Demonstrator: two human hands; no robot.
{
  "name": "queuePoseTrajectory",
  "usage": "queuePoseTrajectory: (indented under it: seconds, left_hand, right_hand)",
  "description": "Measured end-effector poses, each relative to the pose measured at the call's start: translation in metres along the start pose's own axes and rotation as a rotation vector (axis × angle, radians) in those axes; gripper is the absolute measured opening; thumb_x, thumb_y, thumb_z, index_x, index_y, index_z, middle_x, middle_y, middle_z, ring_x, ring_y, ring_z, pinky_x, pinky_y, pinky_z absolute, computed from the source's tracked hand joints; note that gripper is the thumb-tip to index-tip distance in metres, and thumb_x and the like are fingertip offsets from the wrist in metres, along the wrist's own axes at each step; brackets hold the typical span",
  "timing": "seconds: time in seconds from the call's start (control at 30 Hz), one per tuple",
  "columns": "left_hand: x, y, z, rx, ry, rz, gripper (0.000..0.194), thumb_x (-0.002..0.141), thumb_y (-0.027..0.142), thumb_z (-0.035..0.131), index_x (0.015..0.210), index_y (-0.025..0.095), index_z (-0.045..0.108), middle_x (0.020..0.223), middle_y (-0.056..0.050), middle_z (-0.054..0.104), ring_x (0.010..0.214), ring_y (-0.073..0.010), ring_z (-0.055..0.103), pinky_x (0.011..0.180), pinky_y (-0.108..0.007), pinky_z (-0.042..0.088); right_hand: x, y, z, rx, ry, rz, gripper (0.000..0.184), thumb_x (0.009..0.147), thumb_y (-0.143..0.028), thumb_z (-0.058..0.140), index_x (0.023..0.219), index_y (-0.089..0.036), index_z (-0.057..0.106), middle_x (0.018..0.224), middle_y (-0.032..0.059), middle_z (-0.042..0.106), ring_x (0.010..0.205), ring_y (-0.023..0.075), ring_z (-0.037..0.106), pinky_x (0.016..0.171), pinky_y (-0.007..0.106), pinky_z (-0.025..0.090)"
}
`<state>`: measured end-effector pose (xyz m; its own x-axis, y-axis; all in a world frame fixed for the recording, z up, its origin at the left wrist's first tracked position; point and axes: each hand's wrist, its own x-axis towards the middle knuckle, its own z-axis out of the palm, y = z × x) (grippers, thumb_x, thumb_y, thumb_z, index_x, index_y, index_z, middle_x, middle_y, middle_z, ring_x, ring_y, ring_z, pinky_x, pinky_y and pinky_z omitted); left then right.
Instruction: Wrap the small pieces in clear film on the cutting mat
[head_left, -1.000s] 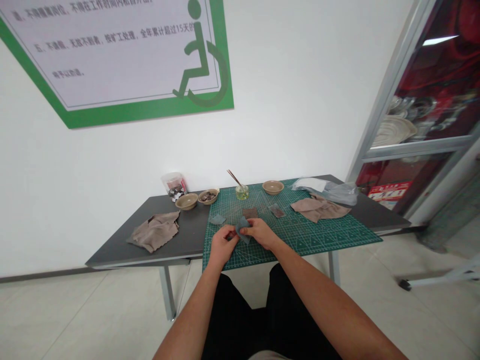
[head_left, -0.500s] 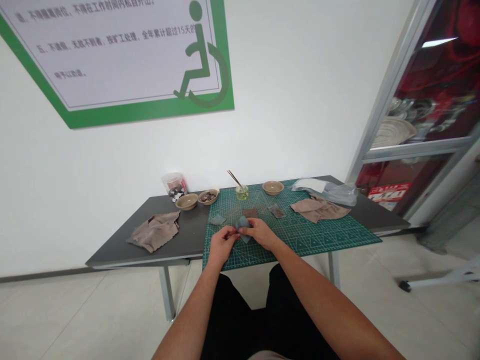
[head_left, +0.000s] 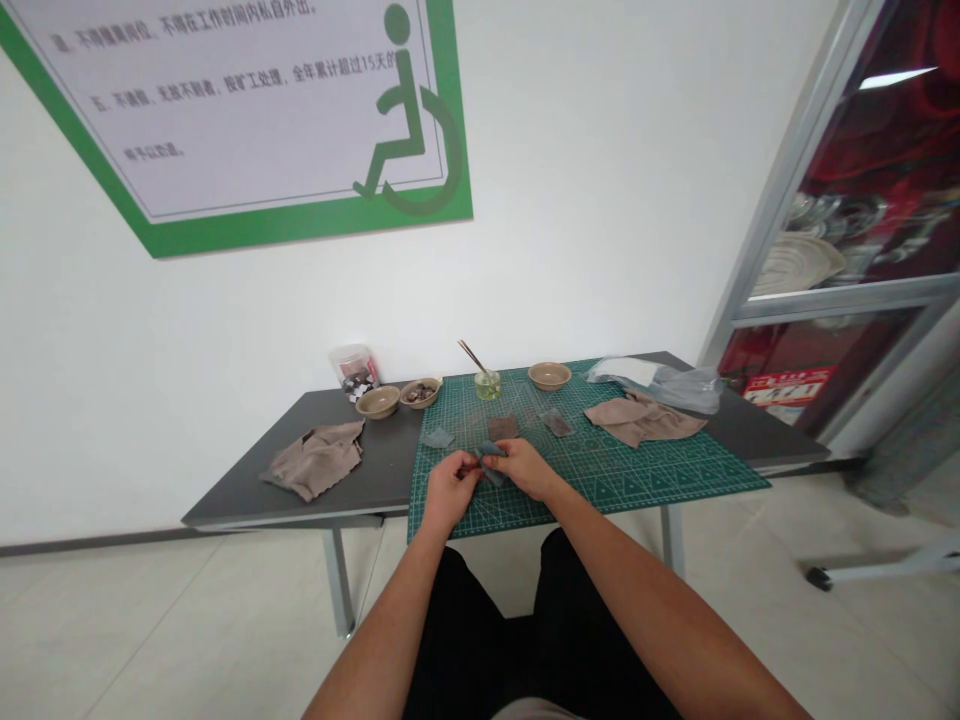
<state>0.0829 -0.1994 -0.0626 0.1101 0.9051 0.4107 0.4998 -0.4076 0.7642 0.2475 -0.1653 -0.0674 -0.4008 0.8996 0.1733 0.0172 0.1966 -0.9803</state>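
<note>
My right hand (head_left: 525,468) pinches a folded blue-grey sheet, perhaps sandpaper (head_left: 492,450), between thumb and fingers, low above the green cutting mat (head_left: 600,487). Close against it, my left hand (head_left: 452,488) has its fingertips pressed together. Whatever lies between those fingertips is too small and covered to name. Just beyond the hands on the mat lie a brown square sheet (head_left: 503,427), a blue-grey piece (head_left: 438,438) and a partly see-through sheet with a dark patch (head_left: 556,423).
Behind are a glass jar (head_left: 487,387) with thin sticks (head_left: 471,354), a tan bowl (head_left: 549,383), another bowl (head_left: 379,410), a bowl of small dark pieces (head_left: 420,402) and a tilted plastic tub (head_left: 355,372). Brown cloths lie left (head_left: 319,460) and right (head_left: 637,418), near a plastic bag (head_left: 686,388).
The blue-grey sheet has tipped and folded down between the hands, showing less of its face. Both hands stay close together; the whole view has shifted slightly.
</note>
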Motion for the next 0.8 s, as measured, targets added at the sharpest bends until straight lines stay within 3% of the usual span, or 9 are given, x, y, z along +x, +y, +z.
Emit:
queuePoseTrajectory:
  seconds: [0.17,0.37,0.57,0.73,0.8]
  left_hand:
    - [0.0003,-0.0014,-0.0002,0.06,0.017,0.001,0.011,0.073,0.016,0.055,0.062,0.017,0.053,0.057,0.005,0.05,0.057,-0.0099,0.048,0.057,-0.021,0.034]
    - [0.0015,-0.0052,-0.0001,-0.086,-0.003,-0.014,0.006,0.074,0.019,0.056,0.069,0.018,0.059,0.068,0.002,0.062,0.066,-0.0121,0.056,0.064,-0.022,0.04]
    - [0.0018,-0.0044,0.0,0.043,0.033,0.019,0.013,0.074,0.018,0.055,0.061,0.017,0.055,0.058,0.004,0.052,0.058,-0.0103,0.049,0.058,-0.021,0.034]
    - [0.0045,-0.0041,0.0,-0.197,0.004,-0.087,0.006,0.072,0.023,0.061,0.069,0.018,0.06,0.065,0.002,0.061,0.062,-0.0125,0.057,0.063,-0.024,0.043]
    - [0.0062,-0.0059,-0.0003,-0.313,0.035,-0.152,0.012,0.07,0.028,0.065,0.074,0.018,0.06,0.066,0.002,0.062,0.06,-0.0126,0.058,0.06,-0.025,0.045]
  right_hand:
    - [-0.0003,-0.0007,0.0,-0.06,0.015,-0.011,0.034,0.069,-0.044,0.07,0.078,-0.012,0.068,0.065,0.0015,0.062,0.059,0.0116,0.052,0.058,0.023,0.04]
    - [-0.0008,-0.0005,0.0012,0.047,-0.002,0.011,0.038,0.071,-0.048,0.067,0.078,-0.011,0.068,0.066,0.0033,0.064,0.058,0.0125,0.054,0.057,0.024,0.042]
    - [-0.003,-0.0031,0.0021,-0.092,0.046,-0.005,0.033,0.068,-0.044,0.071,0.078,-0.012,0.069,0.065,0.001,0.064,0.058,0.0119,0.053,0.058,0.023,0.041]
    - [-0.0009,-0.0005,0.0037,0.06,0.068,0.014,0.035,0.071,-0.047,0.067,0.077,-0.012,0.067,0.062,0.0018,0.063,0.054,0.0126,0.054,0.054,0.025,0.043]
    - [-0.0002,-0.001,0.005,0.075,0.139,0.037,0.034,0.075,-0.046,0.062,0.082,-0.013,0.066,0.064,0.0023,0.063,0.053,0.0136,0.055,0.052,0.026,0.043]
